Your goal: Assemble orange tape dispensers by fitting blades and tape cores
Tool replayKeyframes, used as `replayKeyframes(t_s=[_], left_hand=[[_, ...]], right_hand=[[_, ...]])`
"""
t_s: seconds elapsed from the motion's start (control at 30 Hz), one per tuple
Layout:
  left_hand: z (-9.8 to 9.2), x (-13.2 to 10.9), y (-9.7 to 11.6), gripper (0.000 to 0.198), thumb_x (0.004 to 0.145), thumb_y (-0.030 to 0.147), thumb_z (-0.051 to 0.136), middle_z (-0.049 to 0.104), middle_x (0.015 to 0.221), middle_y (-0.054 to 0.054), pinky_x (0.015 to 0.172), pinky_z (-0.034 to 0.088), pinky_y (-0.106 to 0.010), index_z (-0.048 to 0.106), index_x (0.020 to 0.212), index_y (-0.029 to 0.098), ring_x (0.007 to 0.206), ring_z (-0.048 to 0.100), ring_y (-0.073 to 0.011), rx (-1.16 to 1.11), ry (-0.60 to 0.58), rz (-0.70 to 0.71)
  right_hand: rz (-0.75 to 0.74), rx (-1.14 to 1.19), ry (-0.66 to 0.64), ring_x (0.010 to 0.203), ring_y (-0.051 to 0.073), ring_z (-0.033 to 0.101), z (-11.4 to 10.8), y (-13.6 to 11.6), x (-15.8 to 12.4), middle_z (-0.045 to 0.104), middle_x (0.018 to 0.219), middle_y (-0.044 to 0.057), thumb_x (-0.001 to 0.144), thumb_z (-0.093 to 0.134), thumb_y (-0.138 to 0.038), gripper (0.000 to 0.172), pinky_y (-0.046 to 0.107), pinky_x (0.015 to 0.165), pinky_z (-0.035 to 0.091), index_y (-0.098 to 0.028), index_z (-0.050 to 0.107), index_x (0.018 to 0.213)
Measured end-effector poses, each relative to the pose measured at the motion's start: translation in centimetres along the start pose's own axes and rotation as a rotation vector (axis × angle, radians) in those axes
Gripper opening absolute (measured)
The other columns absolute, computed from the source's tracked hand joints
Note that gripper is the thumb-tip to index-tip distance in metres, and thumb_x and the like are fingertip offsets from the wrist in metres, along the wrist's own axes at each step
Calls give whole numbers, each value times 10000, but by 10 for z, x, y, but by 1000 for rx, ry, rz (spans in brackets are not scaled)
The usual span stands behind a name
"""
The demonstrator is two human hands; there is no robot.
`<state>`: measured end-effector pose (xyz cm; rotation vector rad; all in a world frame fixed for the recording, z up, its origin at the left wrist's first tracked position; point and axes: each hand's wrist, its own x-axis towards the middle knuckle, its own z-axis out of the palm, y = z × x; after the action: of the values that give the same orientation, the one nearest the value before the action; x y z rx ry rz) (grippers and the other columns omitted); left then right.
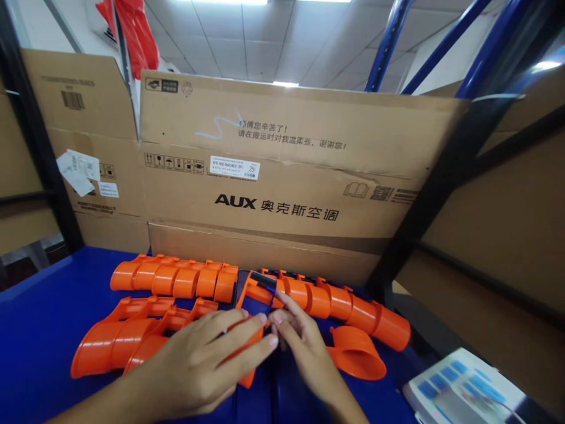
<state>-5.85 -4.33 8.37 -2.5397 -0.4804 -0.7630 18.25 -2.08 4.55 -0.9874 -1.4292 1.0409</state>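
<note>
In the middle of the head view, my left hand (207, 347) is closed on an orange plastic part (252, 291), its fingers reaching across it. A black and dark blue piece (265, 281) sits at the part's upper end. From the other side, my right hand (304, 341) grips the same part, the thumb near its edge and the index finger reaching up by the dark piece. My fingers hide much of the held part. Just right of my right hand lies a loose orange scoop-shaped part (358, 352).
Nested orange parts form a row at back left (174, 280), a row at right (339, 303) and a group at front left (128, 338), all on the blue surface (35, 330). A white keypad device (463, 386) stands at right. Behind rises a cardboard wall (273, 206).
</note>
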Motion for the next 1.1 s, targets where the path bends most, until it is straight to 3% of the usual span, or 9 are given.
replayKeyframes(t_s=[0.17, 0.27, 0.33, 0.4, 0.5, 0.57, 0.67, 0.8, 1.1], left_hand=[[22, 12, 12, 599, 913, 134, 661, 643, 1390, -130, 929, 561, -384, 505, 1478, 256, 1141, 619, -260, -61, 113, 36], [31, 11, 10, 746, 869, 415, 746, 499, 1542, -156, 1040, 488, -503, 426, 1532, 298, 1266, 555, -333, -257, 123, -16], [38, 12, 10, 856, 840, 625, 682, 351, 1637, -161, 1129, 374, -593, 365, 1566, 300, 1398, 431, -398, -476, 162, -193], [48, 19, 11, 797, 903, 641, 577, 262, 1680, -121, 1186, 280, -604, 316, 1584, 320, 1491, 301, -391, -704, 270, -517], [66, 35, 11, 623, 990, 500, 514, 346, 1647, -79, 1196, 304, -525, 342, 1565, 335, 1499, 324, -319, -1058, 466, -1025], [76, 45, 9, 560, 969, 478, 567, 483, 1565, -89, 1176, 356, -461, 481, 1487, 284, 1445, 425, -300, -1306, 505, -1156], [85, 50, 6, 482, 913, 448, 665, 632, 1426, -88, 1127, 418, -403, 627, 1347, 241, 1326, 561, -284, -1499, 528, -1141], [90, 42, 7, 450, 850, 405, 750, 752, 1200, -80, 987, 512, -362, 680, 1256, 224, 1055, 696, -247, -1501, 571, -1130], [89, 39, 9, 441, 766, 356, 835, 774, 899, -52, 817, 551, -307, 727, 1160, 191, 903, 708, -228, -1486, 589, -1206]], right_hand=[[98, 145, 67, 592, 126, 512, -1, 11, 4, 604, 699, -35, 816, 757, -512, 645, 241, 574, 426, -193, 572, 1345], [94, 140, 112, 551, 105, 462, -1, 10, 7, 585, 664, -36, 766, 797, -519, 529, 219, 529, 394, -174, 673, 1147], [83, 130, 134, 545, 100, 451, 0, 7, 8, 572, 655, -36, 755, 801, -528, 483, 209, 514, 375, -170, 689, 1059], [85, 129, 150, 535, 100, 441, 1, 5, 8, 547, 639, -47, 765, 789, -545, 495, 204, 502, 365, -173, 676, 1071], [85, 127, 164, 548, 106, 441, 1, 6, 7, 542, 652, -46, 787, 770, -558, 511, 205, 507, 371, -182, 654, 1114], [65, 115, 166, 572, 109, 443, 2, 8, 8, 551, 664, -39, 796, 771, -543, 484, 207, 529, 382, -185, 654, 1099], [44, 93, 127, 586, 110, 420, 3, 11, 7, 537, 659, -38, 833, 748, -502, 393, 211, 547, 373, -180, 669, 1044], [35, 15, 32, 584, 109, 379, 5, 8, 4, 483, 644, -44, 902, 656, -405, 243, 221, 553, 344, -166, 684, 932], [-14, -192, 37, 591, 117, 363, 11, -4, -1, 449, 642, -38, 892, 518, -287, 236, 224, 551, 334, -176, 585, 694]])
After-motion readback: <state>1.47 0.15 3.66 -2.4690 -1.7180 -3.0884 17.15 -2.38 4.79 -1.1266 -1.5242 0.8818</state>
